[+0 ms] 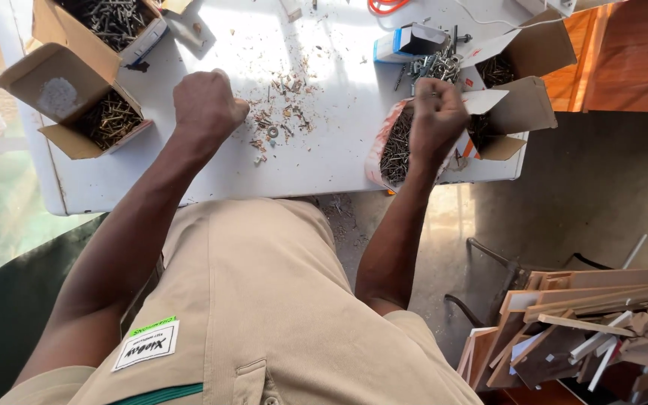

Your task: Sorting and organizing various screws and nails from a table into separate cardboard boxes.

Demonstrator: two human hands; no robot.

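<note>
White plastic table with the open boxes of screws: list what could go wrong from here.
1. The open bag of nails under the right hand overhangs the front edge of the white plastic table; a nudge could spill it onto the floor.
2. Loose screws and wood debris lie beside the left hand; a sweeping fist could scatter them or get pricked.
3. The brown cardboard screw box sits close to the table's left edge and could be knocked off.

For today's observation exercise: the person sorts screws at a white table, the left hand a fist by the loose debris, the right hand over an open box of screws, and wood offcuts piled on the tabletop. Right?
Not quite. The head view shows the wood offcuts piled on the floor at lower right, not on the white table. The left hand by the debris and the right hand over the box of screws are correct.
</note>
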